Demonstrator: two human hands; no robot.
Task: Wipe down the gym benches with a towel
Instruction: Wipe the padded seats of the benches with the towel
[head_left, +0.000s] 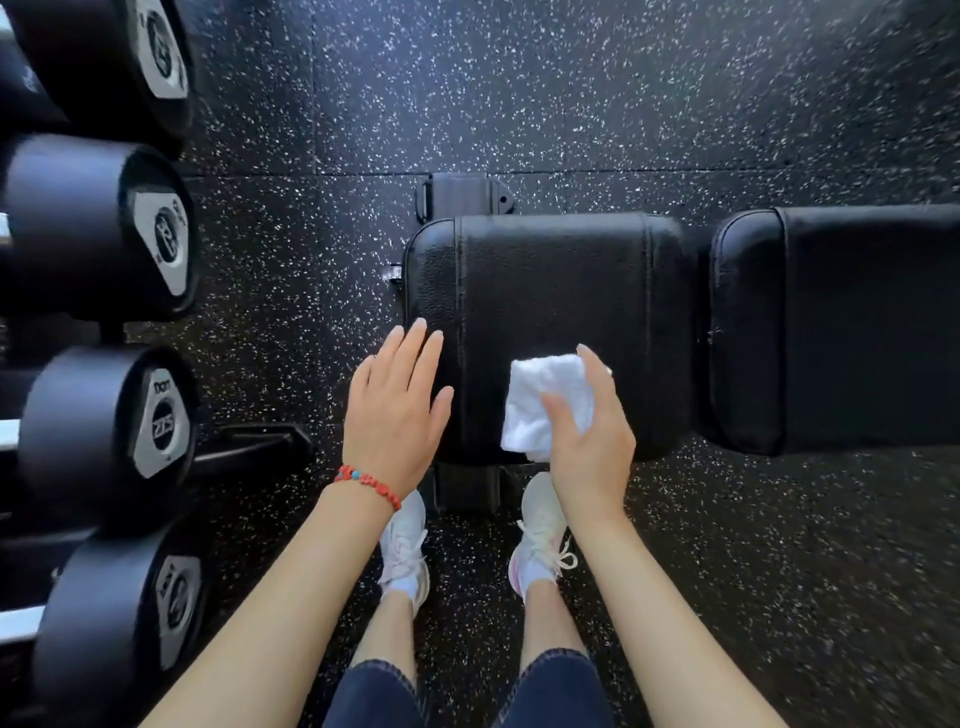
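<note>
Right hand (589, 431) pinches folded white towel (545, 405) over seat pad (550, 291) near edge, left hand (397, 410) flat, fingers straight, holding nothing; risk: loose pinch lets towel unfold, missing the 2nd pad (841, 322).

Under my feet lies black rubber floor (571, 93) flecked with white, laid in tiles with seams showing. On my left, a rack of black dumbbells (104, 228) with grey end plates stands stacked in a column.
</note>
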